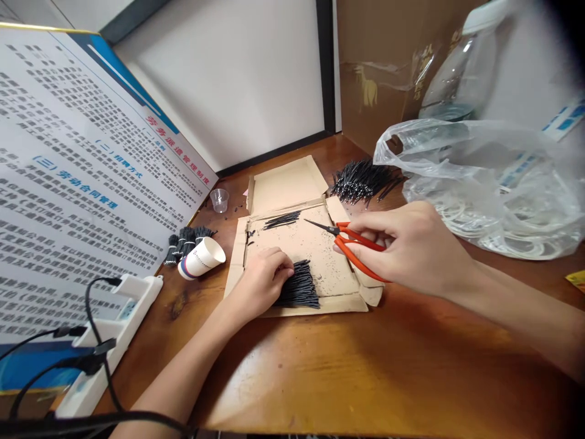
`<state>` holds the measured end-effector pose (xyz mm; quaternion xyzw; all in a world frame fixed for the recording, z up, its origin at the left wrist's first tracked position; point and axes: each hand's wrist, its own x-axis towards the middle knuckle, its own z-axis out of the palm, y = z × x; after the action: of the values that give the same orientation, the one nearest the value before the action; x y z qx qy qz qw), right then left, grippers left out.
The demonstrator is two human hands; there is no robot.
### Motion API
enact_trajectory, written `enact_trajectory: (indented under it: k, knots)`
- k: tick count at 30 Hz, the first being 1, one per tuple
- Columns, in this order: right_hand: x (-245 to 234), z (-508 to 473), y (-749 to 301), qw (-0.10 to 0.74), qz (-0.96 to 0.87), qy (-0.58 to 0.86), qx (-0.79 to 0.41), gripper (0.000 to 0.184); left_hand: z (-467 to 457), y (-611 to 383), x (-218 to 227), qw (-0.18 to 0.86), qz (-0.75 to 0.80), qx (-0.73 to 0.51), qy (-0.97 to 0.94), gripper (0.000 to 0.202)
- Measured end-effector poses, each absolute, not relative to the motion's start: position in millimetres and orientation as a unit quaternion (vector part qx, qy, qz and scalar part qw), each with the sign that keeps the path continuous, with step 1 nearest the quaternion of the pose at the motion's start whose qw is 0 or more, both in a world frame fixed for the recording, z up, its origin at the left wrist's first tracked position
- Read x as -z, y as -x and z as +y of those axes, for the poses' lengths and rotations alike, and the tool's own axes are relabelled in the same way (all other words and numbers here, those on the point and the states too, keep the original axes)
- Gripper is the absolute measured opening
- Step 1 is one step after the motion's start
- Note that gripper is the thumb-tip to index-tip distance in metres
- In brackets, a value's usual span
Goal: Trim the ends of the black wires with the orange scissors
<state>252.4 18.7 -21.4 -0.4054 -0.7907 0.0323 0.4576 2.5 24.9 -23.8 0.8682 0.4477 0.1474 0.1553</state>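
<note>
Head view, one frame logged.

A: Left hand (pixel 262 279)?

B: It rested on a bundle of black strands (pixel 299 288). The fingers were curled together over its left end, clamping it down. The bundle lay at the near edge of the flattened cardboard box (pixel 301 241), which sat on the wooden table (pixel 365 366).

A: Right hand (pixel 411 247)?

B: It was closed around orange-handled cutters (pixel 354 244), thumb on the upper handle, other fingers wrapped round the far side. The tips pointed left above the cardboard, apart from the bundle. The blades looked closed, though they were too small to be sure.

A: Other stock?

B: A small loose row of strands (pixel 282 219) lay at the far side of the cardboard. A larger pile (pixel 363 180) lay on the table beyond it, touching a clear plastic bag (pixel 479 183). Tied bundles (pixel 185 241) stood behind a tipped paper cup (pixel 203 257), left of the cardboard. A small clear cup (pixel 220 199) sat further back.
</note>
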Motion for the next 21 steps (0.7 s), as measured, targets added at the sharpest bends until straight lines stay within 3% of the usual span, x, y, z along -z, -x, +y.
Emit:
enact_trajectory:
  k: [12,17,21]
  knots:
    - [20,18,-252,0.455,-0.785,0.415,-0.063,0.014,21,-5,17,0.185,0.473,-0.170,-0.844,0.012]
    - [17,15,-251,0.449,-0.787,0.408,-0.111,0.013,15,-4,10,0.268,0.486,-0.251,-0.793,0.002]
    - [16,10,-249,0.431,-0.809,0.384,-0.111,0.016,13,-6,5,0.346,0.482,-0.331,-0.733,0.009]
